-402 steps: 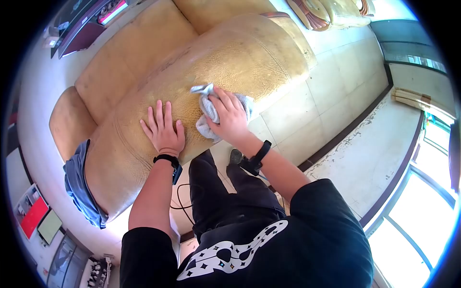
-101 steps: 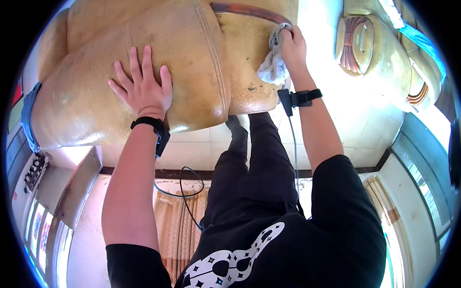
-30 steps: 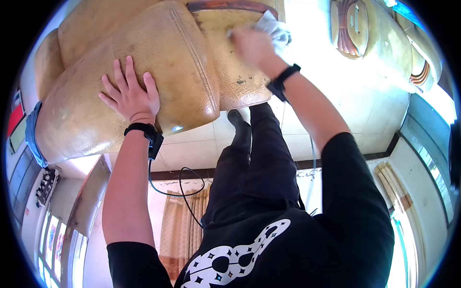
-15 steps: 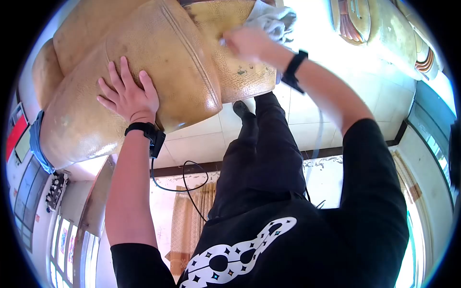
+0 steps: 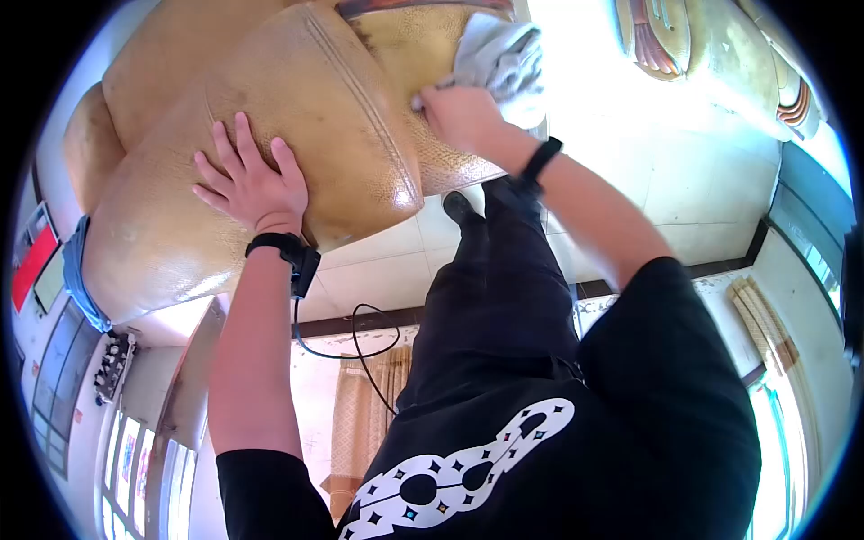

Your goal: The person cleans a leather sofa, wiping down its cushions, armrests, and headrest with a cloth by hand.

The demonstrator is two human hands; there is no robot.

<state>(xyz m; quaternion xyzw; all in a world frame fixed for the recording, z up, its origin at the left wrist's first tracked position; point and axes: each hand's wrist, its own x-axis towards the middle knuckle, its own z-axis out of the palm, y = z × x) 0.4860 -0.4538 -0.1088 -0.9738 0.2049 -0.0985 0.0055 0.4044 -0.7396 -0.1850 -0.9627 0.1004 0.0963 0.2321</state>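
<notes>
A tan leather sofa [image 5: 342, 153] with worn, shiny patches fills the upper left of the head view. My left hand [image 5: 261, 184] lies flat on its padded seat, fingers spread, holding nothing. Over the sofa's front part, my right hand [image 5: 463, 117] is closed around a light grey cloth [image 5: 501, 58]. The crumpled bulk of the cloth hangs beyond the knuckles, and a small pale bit shows by the fingertips. How the fingers grip it underneath is hidden.
A blue cloth [image 5: 83, 279] hangs over the sofa's left end. From my left wrist a black cable [image 5: 337, 355] loops down. Another tan sofa [image 5: 724, 54] stands at the upper right, across the tiled floor [image 5: 630, 171]. Patterned curtains [image 5: 364, 405] hang at the wall below.
My right hand has moved slightly down and toward me with the cloth, its elbow drawing closer to my body. My left hand stays pressed on the sofa as the view shifts a little.
</notes>
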